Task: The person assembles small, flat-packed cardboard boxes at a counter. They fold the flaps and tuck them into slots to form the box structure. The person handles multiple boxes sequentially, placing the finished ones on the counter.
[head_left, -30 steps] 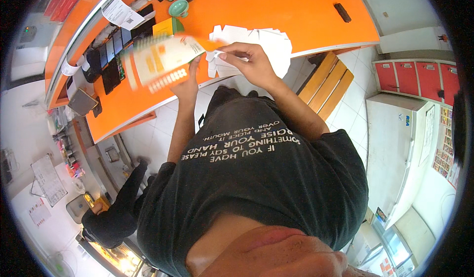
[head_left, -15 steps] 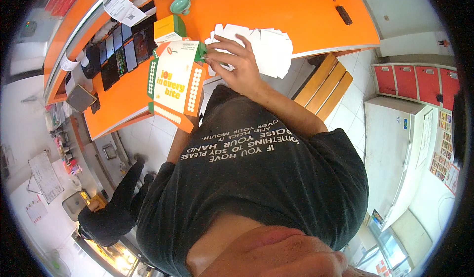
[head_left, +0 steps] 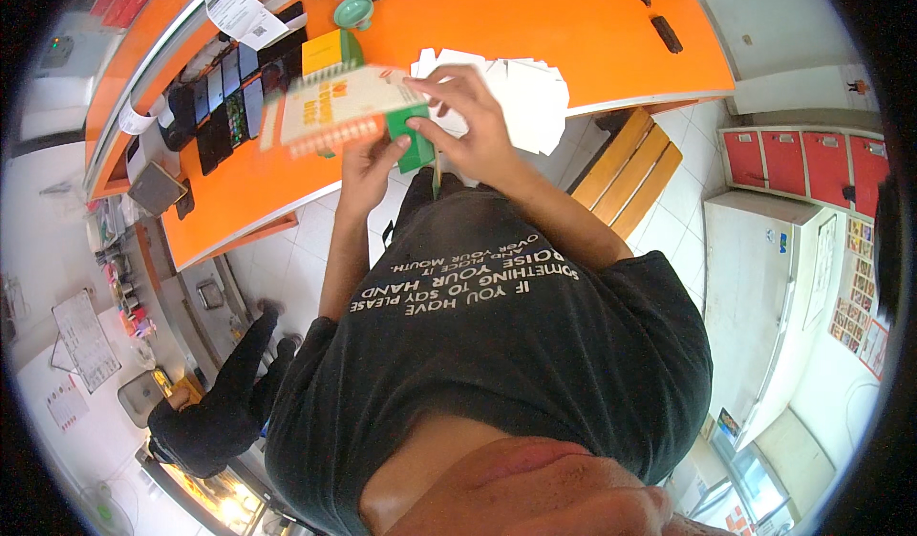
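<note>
A partly folded cardboard food box (head_left: 339, 106), cream with orange lettering and green end flaps, is tilted above the counter's near edge and blurred by motion. My left hand (head_left: 368, 171) grips it from its near side, thumb against the green end; the other fingers are mostly hidden. At the right end, my right hand (head_left: 470, 125) pinches the box, fingers over the top corner and thumb by the green flap. Just beyond my right hand lies a pile of flat white carton blanks (head_left: 525, 101). A yellow and green box (head_left: 325, 52) stands behind the held one.
The orange counter (head_left: 544, 20) carries several phones (head_left: 229, 77) at the left, a green bowl (head_left: 353, 11) and a dark object (head_left: 667, 34) far right. A wooden bench (head_left: 626, 168) stands to the right. Another person (head_left: 205, 431) in black is at the lower left.
The box has tipped from facing up to a flatter, edge-on slant. My left hand has come into view on its near side, and my right thumb has moved to the green end.
</note>
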`<state>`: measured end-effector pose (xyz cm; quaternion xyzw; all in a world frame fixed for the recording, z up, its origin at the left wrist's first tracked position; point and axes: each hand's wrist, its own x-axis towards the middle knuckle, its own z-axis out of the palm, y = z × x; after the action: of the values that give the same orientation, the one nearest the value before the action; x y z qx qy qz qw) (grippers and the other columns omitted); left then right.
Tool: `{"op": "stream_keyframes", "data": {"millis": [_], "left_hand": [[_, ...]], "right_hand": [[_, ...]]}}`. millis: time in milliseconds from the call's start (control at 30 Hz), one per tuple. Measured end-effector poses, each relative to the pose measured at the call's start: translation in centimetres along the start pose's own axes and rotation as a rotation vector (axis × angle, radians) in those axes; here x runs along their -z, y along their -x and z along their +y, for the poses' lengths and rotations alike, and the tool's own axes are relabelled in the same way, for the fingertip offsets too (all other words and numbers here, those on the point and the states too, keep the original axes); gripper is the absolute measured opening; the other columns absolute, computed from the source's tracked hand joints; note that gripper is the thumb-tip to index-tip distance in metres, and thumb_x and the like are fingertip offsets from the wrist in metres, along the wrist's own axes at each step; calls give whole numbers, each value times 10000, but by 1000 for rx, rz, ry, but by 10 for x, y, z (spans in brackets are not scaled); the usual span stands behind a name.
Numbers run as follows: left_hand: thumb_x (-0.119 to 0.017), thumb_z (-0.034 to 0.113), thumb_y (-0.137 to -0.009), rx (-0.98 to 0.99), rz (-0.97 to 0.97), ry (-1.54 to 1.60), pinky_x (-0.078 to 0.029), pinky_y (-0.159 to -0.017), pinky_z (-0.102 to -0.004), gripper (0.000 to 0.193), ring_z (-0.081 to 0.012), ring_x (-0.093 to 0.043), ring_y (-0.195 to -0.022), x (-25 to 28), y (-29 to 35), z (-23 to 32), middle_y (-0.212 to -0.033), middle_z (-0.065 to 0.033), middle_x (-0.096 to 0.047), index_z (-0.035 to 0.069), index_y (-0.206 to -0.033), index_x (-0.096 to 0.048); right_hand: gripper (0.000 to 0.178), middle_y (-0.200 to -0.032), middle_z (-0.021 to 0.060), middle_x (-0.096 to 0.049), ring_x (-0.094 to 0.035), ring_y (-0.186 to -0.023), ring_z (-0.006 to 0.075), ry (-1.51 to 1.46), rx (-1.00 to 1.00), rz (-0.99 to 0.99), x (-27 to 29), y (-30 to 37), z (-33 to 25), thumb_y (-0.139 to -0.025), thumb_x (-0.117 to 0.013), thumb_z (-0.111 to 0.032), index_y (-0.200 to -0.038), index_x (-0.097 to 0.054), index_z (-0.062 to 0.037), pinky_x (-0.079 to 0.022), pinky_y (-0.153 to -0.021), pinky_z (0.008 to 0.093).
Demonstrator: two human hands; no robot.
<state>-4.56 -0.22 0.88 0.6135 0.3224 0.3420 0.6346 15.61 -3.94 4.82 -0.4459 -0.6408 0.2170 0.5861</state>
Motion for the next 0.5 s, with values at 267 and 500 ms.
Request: {"op": "stream_keyframes", "data": {"millis": [267,500], "left_hand": [[-603,128,-996,44,94,-232,-503,-891,-299,295,-139,-612,-1048,-2,5,7,-1153,-85,-652,-6,-1258,-582],[-544,162,-1024,-246,520,380,-591,-882,-409,204,-214,-659,-1057,-7,-5,17,-1181,-109,-650,49,-1184,-604]], "right_hand": [[312,-999,86,-572,-602,-848,193,-95,-12,-198,-2,-2,7,-818,-780,-135,-1120,-731,-73,-516,-673,304],[466,-939,116,-657,-638,-782,193,236,-159,-26,1,-1,-6,-810,-794,-121,-1244,-628,-80,-514,-749,320]]}}
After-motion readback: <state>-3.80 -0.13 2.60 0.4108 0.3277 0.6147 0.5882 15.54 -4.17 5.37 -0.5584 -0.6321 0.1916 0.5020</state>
